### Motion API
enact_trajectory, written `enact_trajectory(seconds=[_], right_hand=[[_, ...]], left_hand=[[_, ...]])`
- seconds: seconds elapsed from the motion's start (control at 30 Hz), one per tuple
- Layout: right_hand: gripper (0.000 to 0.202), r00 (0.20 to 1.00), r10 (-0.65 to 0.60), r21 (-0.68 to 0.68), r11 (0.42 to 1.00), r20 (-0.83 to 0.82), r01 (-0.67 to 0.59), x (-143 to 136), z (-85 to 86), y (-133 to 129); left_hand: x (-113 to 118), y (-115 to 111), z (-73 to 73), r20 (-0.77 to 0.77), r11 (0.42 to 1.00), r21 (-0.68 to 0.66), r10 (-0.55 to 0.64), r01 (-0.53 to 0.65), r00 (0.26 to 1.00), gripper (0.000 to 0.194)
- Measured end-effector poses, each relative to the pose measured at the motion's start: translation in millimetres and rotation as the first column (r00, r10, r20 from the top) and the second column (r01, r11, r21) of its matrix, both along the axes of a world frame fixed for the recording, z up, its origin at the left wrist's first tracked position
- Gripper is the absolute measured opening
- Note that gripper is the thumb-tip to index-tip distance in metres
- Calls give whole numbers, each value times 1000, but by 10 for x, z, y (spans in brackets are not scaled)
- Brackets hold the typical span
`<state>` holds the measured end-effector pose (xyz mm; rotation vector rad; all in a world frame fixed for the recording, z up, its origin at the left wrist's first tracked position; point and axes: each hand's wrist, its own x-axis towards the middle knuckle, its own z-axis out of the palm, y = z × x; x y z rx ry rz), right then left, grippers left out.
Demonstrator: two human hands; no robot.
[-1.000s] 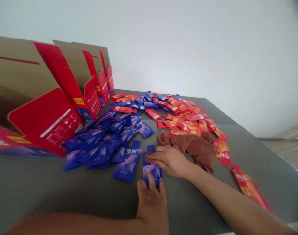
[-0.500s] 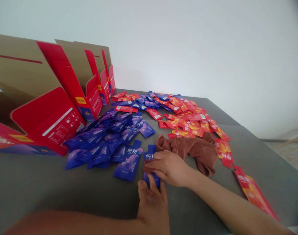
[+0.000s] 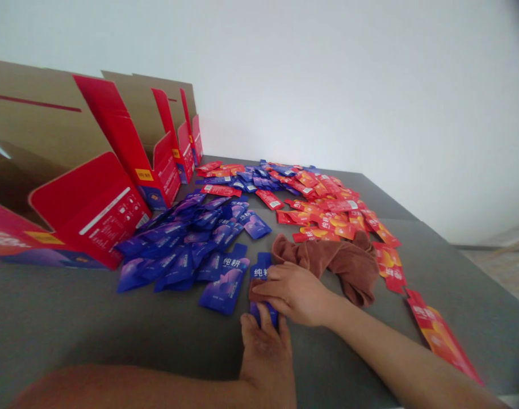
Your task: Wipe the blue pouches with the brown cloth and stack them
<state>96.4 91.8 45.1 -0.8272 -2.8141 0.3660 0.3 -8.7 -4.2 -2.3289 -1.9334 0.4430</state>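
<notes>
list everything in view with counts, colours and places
Central pouch: one, blue, front centre
Cloth: seemingly one, brown, bunched right of central pouch and across it
Blue pouches: many, blue-purple, left pile and far end
Red pouches: many, red-orange, right side and far end
Boxes: about four, red, brown inside, left
Table: one, dark grey, beneath
Wall: one, white, behind
Blurred thing: count unclear, tan, right edge
Left fingers: one set, on central pouch's near end
Right fingers: one set, on the cloth
</notes>
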Motion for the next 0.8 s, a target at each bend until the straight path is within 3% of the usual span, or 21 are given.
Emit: enact_trajectory(seconds=[0.1,0.37,0.63,0.8], right_hand=[[27,1000,4,-12,1000,-8,-4,-23,-4,-18],[30,977,-213,35,977,10,212,210,-112,304],[25,1000,6,-8,1000,-14,-6,-14,-18,-41],[27,998,-57,-4,998,-20,57,26,-55,35]], left_hand=[[8,-3,-60,-31,1000,-3,9,-9,999,50],[17,8,-119,-75,998,68,22,-17,997,52],[38,9,-126,-45,998,63,16,-13,999,47],[30,-6,-145,-15,996,90,2,-1,1000,42]])
